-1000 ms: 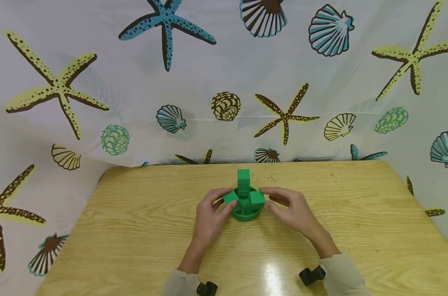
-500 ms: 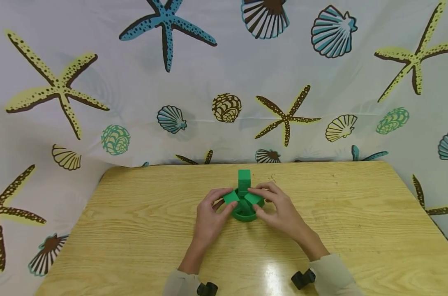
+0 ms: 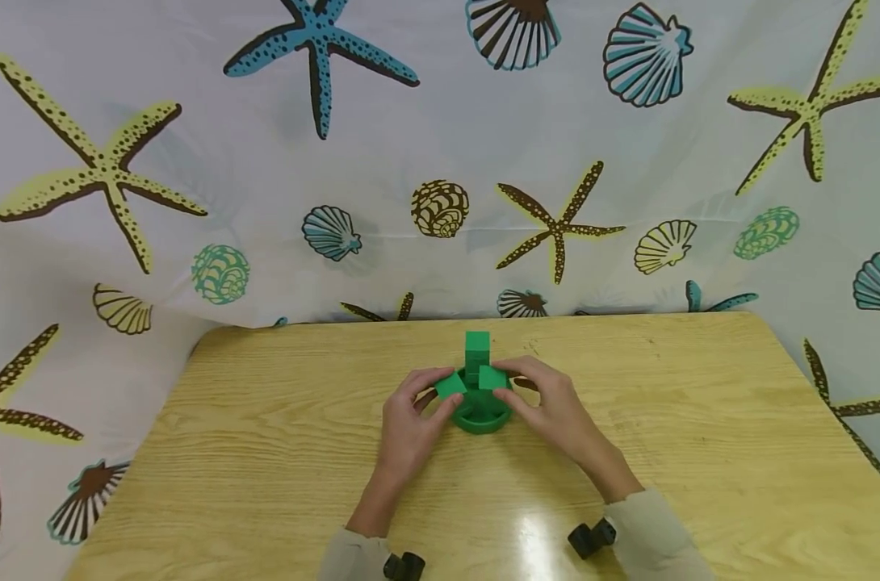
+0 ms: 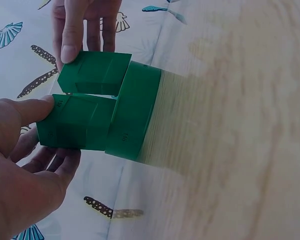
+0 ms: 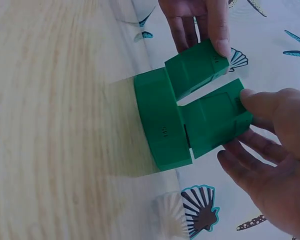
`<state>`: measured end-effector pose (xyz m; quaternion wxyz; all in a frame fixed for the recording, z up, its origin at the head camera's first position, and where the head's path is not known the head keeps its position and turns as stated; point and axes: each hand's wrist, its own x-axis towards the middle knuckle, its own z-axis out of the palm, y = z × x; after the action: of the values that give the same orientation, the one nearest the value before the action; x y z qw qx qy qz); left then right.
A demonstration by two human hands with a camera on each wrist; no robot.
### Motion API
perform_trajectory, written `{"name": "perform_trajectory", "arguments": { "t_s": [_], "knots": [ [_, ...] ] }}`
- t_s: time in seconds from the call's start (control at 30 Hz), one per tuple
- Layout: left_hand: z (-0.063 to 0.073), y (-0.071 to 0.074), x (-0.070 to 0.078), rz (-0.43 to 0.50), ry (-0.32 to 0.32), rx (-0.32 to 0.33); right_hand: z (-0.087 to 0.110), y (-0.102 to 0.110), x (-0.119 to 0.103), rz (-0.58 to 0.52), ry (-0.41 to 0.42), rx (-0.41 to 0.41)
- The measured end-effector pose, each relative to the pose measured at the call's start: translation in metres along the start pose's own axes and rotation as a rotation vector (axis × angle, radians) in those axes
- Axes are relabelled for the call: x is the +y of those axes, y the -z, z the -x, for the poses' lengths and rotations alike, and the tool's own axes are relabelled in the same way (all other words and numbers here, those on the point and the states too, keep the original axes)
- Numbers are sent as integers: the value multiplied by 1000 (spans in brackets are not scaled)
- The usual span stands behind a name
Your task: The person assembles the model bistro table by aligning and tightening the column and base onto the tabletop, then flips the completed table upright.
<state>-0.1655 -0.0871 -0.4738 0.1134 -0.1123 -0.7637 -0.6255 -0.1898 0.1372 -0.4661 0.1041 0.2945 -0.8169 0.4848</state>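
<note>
A round, low green base sits on the wooden table, with three green blocks rising from it. My left hand pinches the top of the left block between thumb and fingers. On the other side, my right hand pinches the right block the same way. The back block stands upright, touched by neither hand. In the left wrist view, a narrow gap parts the near block from the far block. Small raised marks show on the base wall in the right wrist view.
The wooden table reaches back to a white cloth printed with starfish and shells. That cloth also hangs along both sides. Small black cameras are worn at both wrists.
My right hand has come in from the right and taken hold of the right block, which has turned and shifted slightly toward the back block. My left hand keeps its hold, almost still.
</note>
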Motion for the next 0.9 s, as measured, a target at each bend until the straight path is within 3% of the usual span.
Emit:
{"name": "perform_trajectory", "arguments": {
  "t_s": [0.17,0.47,0.77,0.9],
  "knots": [
    [-1,2,1,-3,-2,6,-7,-5,1,29,3,29],
    [-5,1,-2,23,4,3,-14,-3,3,184,-27,25],
    [-15,4,2,10,36,0,-16,4,7,18,-113,31],
    [-18,5,3,2,42,-3,-18,5,8,42,-120,41]
  ]
}}
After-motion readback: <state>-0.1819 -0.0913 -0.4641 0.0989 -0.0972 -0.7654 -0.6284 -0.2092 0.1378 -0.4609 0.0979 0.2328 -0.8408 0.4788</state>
